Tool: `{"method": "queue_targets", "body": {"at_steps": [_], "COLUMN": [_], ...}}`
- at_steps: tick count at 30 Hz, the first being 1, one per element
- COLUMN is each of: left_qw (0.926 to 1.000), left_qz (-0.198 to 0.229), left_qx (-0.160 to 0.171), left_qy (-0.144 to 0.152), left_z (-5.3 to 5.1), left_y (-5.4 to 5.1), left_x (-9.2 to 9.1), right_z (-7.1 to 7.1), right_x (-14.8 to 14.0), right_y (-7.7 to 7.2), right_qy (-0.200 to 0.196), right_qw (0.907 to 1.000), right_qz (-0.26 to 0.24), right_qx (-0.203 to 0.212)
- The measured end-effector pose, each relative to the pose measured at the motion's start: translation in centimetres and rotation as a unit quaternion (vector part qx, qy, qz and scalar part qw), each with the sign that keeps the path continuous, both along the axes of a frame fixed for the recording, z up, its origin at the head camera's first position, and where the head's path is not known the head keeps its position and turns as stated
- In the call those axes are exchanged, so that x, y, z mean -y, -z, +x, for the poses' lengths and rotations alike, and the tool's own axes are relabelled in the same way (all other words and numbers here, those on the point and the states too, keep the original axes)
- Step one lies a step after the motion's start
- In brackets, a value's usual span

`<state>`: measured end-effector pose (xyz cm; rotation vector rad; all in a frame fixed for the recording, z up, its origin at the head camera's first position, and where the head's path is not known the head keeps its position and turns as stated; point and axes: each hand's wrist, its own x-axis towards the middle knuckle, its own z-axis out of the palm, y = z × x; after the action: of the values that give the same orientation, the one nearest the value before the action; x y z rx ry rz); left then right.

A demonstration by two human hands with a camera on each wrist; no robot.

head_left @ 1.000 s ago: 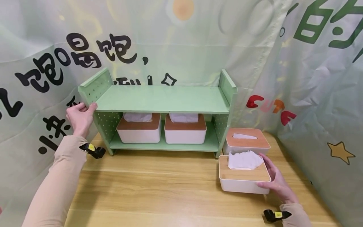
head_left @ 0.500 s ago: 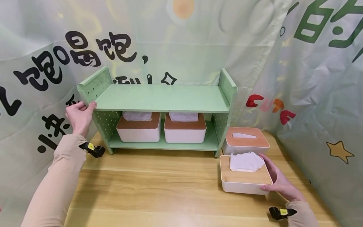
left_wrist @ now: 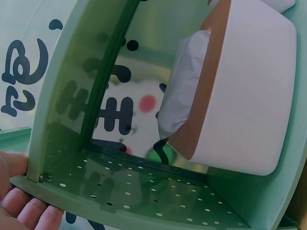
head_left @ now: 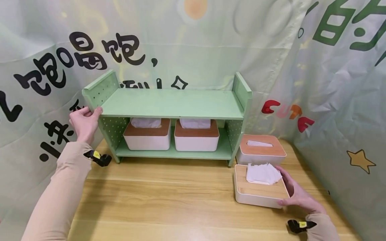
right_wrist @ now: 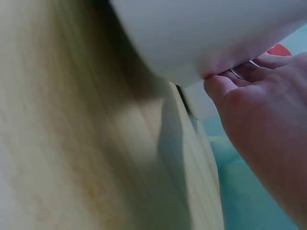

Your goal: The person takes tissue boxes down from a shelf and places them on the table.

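My left hand [head_left: 85, 124] grips the left side panel of the green shelf [head_left: 172, 103]; the left wrist view shows its fingers [left_wrist: 31, 211] curled round the panel edge. At the right, my right hand [head_left: 300, 194] holds the right end of a white tissue box [head_left: 256, 199] with a wooden lid, thumb at the front and fingers on the far side. White tissue [head_left: 263, 174] sticks out of its slot. In the right wrist view the thumb presses the white wall of the box [right_wrist: 192, 33]. Whether the box touches the table is unclear.
Two tissue boxes [head_left: 146, 142] [head_left: 196, 143] stand side by side on the lower shelf board. Another box [head_left: 261, 159] with a wooden lid stands right of the shelf, behind the held one. Printed cloth [head_left: 193, 43] hangs behind the wooden table [head_left: 169, 201].
The held box has shifted slightly right and turned a little, its right end coming nearer the front. My right hand has moved right with it. My left hand keeps its grip on the shelf.
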<state>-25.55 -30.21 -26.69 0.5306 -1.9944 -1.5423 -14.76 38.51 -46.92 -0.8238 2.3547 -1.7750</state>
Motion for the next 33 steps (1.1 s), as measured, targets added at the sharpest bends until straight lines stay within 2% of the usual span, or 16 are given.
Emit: {"method": "queue_targets", "body": {"at_steps": [7, 11, 15, 17, 20, 24, 27, 33], "left_qw": [1.0, 1.0, 1.0, 1.0, 0.9999, 0.9999, 0.9999, 0.9999], "left_qz": [-0.003, 0.004, 0.001, 0.003, 0.005, 0.005, 0.006, 0.008], "left_qx": [0.003, 0.007, 0.002, 0.001, 0.002, 0.005, 0.005, 0.007], "left_qy": [0.003, 0.004, 0.006, 0.008, 0.009, 0.011, 0.013, 0.013], "left_z": [0.2, 0.2, 0.2, 0.1, 0.1, 0.2, 0.2, 0.2], "left_y": [0.0, 0.0, 0.0, 0.0, -0.1, -0.1, -0.2, -0.1], "left_x": [-0.1, 0.0, 0.1, 0.0, 0.0, 0.0, 0.0, 0.1], "right_z": [0.0, 0.2, 0.5, 0.6, 0.3, 0.0, 0.0, -0.1], "right_x": [-0.5, -0.4, 0.4, 1.0, 2.1, 2.8, 3.2, 3.1], "right_y": [0.8, 0.7, 0.1, -0.3, -0.6, -0.6, -0.6, -0.2], "right_qy": [-0.017, -0.017, 0.026, 0.071, 0.132, 0.175, 0.185, 0.212], "right_qw": [0.9995, 0.999, 0.9932, 0.9844, 0.9715, 0.9633, 0.9633, 0.9632], "right_qz": [-0.004, 0.002, 0.005, 0.001, 0.0, 0.0, -0.015, -0.005], "right_qx": [0.027, 0.042, 0.114, 0.161, 0.197, 0.203, 0.194, 0.165]}}
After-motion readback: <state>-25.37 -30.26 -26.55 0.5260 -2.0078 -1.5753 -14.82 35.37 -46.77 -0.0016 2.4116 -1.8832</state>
